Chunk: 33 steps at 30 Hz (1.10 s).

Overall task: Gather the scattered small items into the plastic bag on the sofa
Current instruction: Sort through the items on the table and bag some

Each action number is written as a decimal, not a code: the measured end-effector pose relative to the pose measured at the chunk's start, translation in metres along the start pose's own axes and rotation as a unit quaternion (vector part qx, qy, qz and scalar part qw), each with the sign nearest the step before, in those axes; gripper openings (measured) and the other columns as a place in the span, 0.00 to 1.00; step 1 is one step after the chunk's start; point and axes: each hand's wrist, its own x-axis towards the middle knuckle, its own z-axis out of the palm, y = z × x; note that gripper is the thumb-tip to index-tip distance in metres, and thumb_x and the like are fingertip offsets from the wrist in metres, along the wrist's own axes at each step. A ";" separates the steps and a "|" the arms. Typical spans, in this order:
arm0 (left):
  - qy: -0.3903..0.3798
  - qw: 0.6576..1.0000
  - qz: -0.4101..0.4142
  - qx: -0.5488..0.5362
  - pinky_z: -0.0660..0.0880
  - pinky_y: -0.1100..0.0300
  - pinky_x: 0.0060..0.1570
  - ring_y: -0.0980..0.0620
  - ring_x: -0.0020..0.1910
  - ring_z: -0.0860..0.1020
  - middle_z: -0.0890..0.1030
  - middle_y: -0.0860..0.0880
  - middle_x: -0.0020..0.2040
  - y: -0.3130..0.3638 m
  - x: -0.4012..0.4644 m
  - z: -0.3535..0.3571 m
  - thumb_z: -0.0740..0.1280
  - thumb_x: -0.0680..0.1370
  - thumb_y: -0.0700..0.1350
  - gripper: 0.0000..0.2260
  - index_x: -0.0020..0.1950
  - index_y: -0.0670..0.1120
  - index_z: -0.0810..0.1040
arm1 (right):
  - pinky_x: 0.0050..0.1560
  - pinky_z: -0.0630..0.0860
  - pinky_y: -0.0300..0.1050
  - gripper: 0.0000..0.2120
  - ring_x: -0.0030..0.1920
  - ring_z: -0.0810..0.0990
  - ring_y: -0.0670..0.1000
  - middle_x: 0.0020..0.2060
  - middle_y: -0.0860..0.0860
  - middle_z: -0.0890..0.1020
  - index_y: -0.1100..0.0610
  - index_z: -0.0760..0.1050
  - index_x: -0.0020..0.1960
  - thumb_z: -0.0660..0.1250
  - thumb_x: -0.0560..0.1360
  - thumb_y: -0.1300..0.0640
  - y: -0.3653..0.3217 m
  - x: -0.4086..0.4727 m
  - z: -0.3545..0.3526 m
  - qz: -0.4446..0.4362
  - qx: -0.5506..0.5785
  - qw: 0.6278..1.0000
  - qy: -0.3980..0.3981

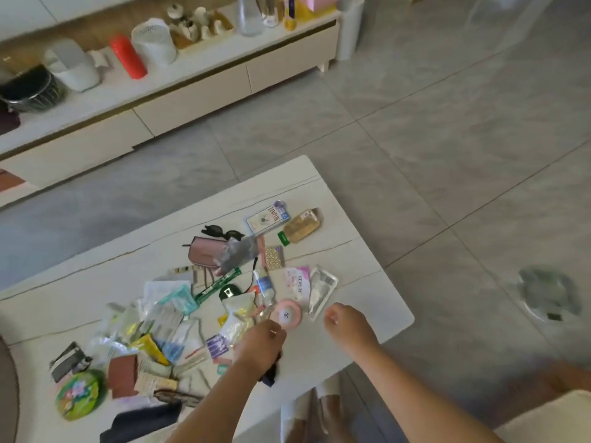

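The scene is evenly lit by soft daylight. Shadows are faint; a weak one lies under the table (pixel 358 302) edge toward 5 o'clock. The pale floor (pixel 447 129) shows a mild sheen toward 1 o'clock. Wide-angle distortion bends the cabinet (pixel 198 100) line at 11 o'clock. The whole frame is soft, and motion blur smears the clear bag (pixel 548 294) at 3 o'clock.

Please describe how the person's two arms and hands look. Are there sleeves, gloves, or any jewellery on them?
Both forearms are bare as far as the picture shows: no sleeves, no gloves. The left hand and right hand show no ring, watch or bracelet. The picture is slightly blurred, so fine details cannot be told.
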 end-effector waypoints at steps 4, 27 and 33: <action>-0.003 0.999 -0.036 0.003 0.73 0.57 0.59 0.49 0.58 0.77 0.79 0.50 0.59 -0.025 0.042 0.012 0.61 0.78 0.53 0.15 0.64 0.53 0.73 | 0.58 0.74 0.45 0.14 0.59 0.76 0.51 0.59 0.53 0.76 0.56 0.73 0.62 0.59 0.79 0.53 0.004 0.049 0.028 -0.010 -0.023 0.999 -0.035; 0.071 0.976 -0.166 -0.123 0.73 0.50 0.59 0.41 0.65 0.72 0.63 0.43 0.71 -0.053 0.212 0.121 0.70 0.74 0.55 0.35 0.75 0.46 0.58 | 0.50 0.72 0.46 0.22 0.55 0.76 0.58 0.55 0.57 0.77 0.60 0.67 0.61 0.70 0.72 0.52 0.042 0.230 0.142 0.076 0.071 0.993 0.062; 0.067 0.982 -0.161 -0.077 0.67 0.53 0.64 0.44 0.69 0.66 0.63 0.43 0.69 -0.053 0.212 0.122 0.70 0.71 0.61 0.39 0.73 0.44 0.60 | 0.53 0.74 0.50 0.14 0.54 0.78 0.57 0.52 0.54 0.80 0.57 0.71 0.56 0.65 0.74 0.53 0.035 0.232 0.145 0.146 0.088 0.984 0.053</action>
